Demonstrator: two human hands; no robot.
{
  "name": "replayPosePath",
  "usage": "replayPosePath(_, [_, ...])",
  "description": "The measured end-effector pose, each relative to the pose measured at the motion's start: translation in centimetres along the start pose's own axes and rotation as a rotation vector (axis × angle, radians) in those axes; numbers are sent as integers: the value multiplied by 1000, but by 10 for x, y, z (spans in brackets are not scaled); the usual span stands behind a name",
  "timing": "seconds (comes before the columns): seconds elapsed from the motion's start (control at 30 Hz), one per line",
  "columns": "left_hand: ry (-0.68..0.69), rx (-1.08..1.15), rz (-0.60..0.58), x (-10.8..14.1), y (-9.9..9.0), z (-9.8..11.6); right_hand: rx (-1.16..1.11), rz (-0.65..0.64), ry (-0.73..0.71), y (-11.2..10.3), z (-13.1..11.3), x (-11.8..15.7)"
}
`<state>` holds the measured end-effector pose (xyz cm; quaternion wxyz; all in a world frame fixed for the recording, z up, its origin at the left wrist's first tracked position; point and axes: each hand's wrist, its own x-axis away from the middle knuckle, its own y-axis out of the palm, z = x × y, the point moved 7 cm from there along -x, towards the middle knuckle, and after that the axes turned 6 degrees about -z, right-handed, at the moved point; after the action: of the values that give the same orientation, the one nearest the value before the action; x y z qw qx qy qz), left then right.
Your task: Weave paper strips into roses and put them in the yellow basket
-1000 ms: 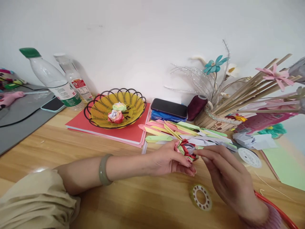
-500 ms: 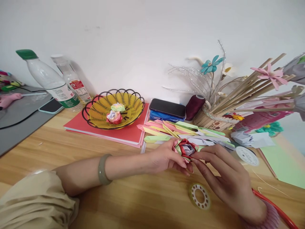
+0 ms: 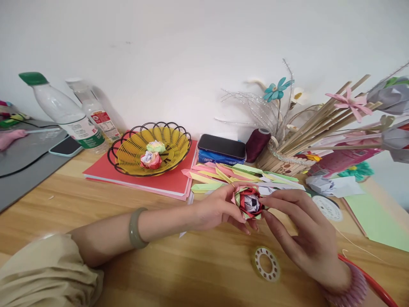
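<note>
A folded paper flower (image 3: pixel 249 202) with red, green, pink and pale grey petals is held up over the front of the wooden table. My left hand (image 3: pixel 220 209) grips it from the left, thumb in front and fingers underneath. On its right side, the thumb and fingertips of my right hand (image 3: pixel 297 232) pinch the outer petals. Behind the flower lie folded paper strips (image 3: pixel 230 172) in pink, yellow, green and white. A roll of clear tape (image 3: pixel 267 264) lies on the table below my hands.
A yellow basket (image 3: pixel 128 155) with two paper flowers stands on red paper (image 3: pixel 99 168). Bottles (image 3: pixel 75 123) are at the left. A phone (image 3: pixel 222 146) rests on a blue pack, beside dark red thread (image 3: pixel 258 143) and a stick holder (image 3: pixel 275 164). Green paper (image 3: pixel 380 217) lies right.
The flower has turned so its centre faces the camera more. My right fingertips have shifted slightly up along its right edge. The whole view has moved a little.
</note>
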<state>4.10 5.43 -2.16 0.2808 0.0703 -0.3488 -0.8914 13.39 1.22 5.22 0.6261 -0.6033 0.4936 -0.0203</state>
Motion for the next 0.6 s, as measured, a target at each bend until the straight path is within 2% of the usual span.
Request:
replayPosePath(0.13, [41,40,-65,0,2,2,-29,65,66,-3,4,1])
replayPosePath(0.3, [27,38,-54,-2,3,0,-74,103,173,-6,10,2])
replayPosePath(0.43, [34,-69,7,-5,3,-3,-61,81,176,-3,8,3])
replayPosePath(0.6, [70,-102,92,-6,-4,-9,-50,35,131,3,0,3])
